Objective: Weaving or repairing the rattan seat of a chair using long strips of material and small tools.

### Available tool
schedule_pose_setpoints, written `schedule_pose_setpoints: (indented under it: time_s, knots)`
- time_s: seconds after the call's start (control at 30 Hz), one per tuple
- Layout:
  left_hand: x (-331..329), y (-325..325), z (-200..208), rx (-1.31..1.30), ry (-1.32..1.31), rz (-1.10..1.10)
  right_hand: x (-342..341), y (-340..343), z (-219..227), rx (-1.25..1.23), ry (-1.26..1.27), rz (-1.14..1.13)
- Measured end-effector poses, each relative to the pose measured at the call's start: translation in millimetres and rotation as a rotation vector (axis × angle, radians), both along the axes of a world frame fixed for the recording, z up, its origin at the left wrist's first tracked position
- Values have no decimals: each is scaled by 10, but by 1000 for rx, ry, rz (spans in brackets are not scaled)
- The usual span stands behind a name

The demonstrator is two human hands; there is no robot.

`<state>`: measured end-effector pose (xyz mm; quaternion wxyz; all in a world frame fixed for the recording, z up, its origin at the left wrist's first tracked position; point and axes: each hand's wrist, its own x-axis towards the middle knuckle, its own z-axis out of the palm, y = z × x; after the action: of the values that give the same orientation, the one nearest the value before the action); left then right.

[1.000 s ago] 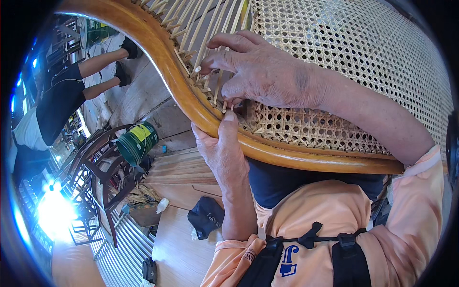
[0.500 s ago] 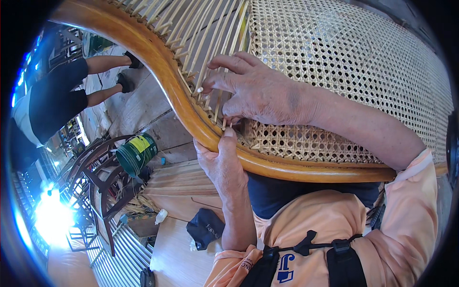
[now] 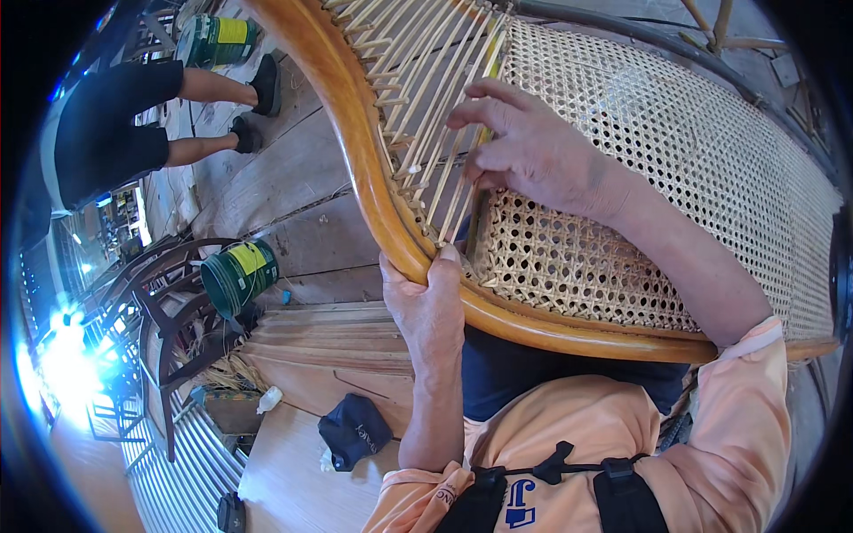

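Observation:
A curved, varnished wooden frame (image 3: 382, 204) lies across my lap, with a tightly woven cane panel (image 3: 604, 133) on its right. Loose pale cane strands (image 3: 418, 80) run lengthwise from the frame's curved left part, and small pegs stand along its inner edge. My left hand (image 3: 426, 298) grips the lower bend of the frame, its thumb on top beside a strand's end. Farther up, my right hand (image 3: 524, 147) is over the strands at the border of the woven panel. Its thumb and lower fingers pinch a cane strand; the upper fingers are bent and raised.
Beyond the frame on the left stands a person (image 3: 124, 115) in dark shorts. A green bucket (image 3: 238, 277) sits by dark wooden chair frames (image 3: 160, 346). Another green bucket (image 3: 218, 40) is farther off. A dark cap (image 3: 354, 431) lies on a pale board (image 3: 293, 471).
My right hand has moved up and right, away from my left thumb, along the strands. The frame has shifted and turned slightly in view, while my left hand still grips its edge.

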<state>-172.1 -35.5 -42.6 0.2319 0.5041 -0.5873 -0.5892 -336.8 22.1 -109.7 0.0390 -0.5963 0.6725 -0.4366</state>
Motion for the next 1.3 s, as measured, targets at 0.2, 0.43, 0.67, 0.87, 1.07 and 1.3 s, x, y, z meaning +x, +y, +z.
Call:
schedule_pose_setpoints:
  time_s: [0.2, 0.43, 0.67, 0.87, 1.07, 1.3]
  knots:
    - [17, -2, -17, 8, 11, -5, 109, -17, 71, 50, 33, 53]
    - [97, -52, 75, 18, 34, 19, 250, -114, 105, 4, -13, 156]
    - [40, -34, 56, 178, 164, -48, 226, -7, -5, -110, -82, 125]
    - [46, -23, -6, 60, 103, -19, 208, -60, 56, -130, -134, 158]
    - [96, -21, -191, 61, 79, 10, 223, 24, -57, -128, -93, 138]
    - [-29, 107, -89, 31, 46, -75, 57, 313, 99, -175, 168, -136]
